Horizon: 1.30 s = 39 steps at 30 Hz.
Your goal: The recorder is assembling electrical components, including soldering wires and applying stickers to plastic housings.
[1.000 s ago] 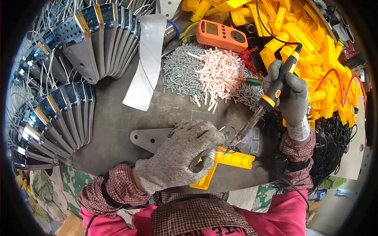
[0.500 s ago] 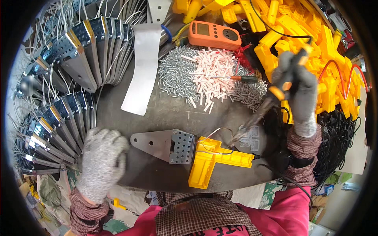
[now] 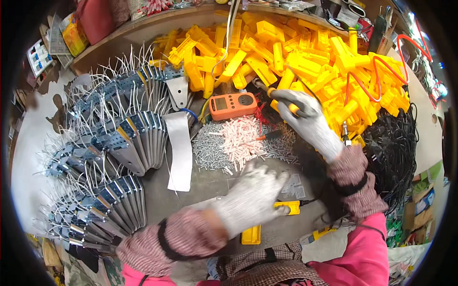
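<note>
The gloved left hand (image 3: 250,198) lies flat, fingers spread, over a yellow plastic part (image 3: 286,208) at lower centre. The gloved right hand (image 3: 307,119), upper right, grips a soldering iron (image 3: 272,90) before the yellow heap (image 3: 324,62).

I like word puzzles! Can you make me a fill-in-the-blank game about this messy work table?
1. The right hand holds a tool with a ____ and black handle.
2. The left hand covers a ____ plastic part.
3. The meter beside the pile of small pins is ____.

Missing words: yellow; yellow; orange
</note>
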### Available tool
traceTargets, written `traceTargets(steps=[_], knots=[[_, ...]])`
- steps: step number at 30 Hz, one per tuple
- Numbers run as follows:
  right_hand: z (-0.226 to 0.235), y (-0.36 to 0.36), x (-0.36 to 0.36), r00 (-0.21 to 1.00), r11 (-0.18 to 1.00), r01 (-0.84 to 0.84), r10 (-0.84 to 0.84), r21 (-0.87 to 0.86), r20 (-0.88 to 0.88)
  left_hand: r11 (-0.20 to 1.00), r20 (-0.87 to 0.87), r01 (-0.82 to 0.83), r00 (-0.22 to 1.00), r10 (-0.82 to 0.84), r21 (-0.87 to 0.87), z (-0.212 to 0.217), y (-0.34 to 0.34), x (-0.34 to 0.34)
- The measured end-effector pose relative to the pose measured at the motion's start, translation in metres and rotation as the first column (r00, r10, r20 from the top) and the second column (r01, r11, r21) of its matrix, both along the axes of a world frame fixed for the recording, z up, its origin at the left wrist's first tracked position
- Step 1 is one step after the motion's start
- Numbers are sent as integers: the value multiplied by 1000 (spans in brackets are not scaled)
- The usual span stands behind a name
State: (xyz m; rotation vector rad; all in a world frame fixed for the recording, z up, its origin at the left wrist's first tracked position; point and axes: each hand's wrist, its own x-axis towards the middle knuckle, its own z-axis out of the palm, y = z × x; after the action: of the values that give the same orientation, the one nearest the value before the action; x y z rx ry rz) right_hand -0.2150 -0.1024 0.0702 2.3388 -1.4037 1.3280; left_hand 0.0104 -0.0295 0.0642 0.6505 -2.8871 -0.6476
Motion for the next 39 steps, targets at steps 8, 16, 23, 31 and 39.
traceTargets(steps=[8,16,23,31,39], knots=[[14,-35,16,892,971,103,-186,-216,-411,959,216,134,958,-191,251,-16,-28,-33],[-15,-40,3,769,976,218,-170,3,-616,977,28,86,995,-94,195,-27,-10,-34],[-12,-77,-18,721,899,414,-229,142,-655,965,-176,16,984,31,261,-16,-12,-38],[20,128,12,985,549,-144,163,823,63,979,-476,-99,862,174,179,-17,1,2],[-14,136,20,966,449,-240,200,861,165,968,-429,-147,875,223,204,-47,24,23]])
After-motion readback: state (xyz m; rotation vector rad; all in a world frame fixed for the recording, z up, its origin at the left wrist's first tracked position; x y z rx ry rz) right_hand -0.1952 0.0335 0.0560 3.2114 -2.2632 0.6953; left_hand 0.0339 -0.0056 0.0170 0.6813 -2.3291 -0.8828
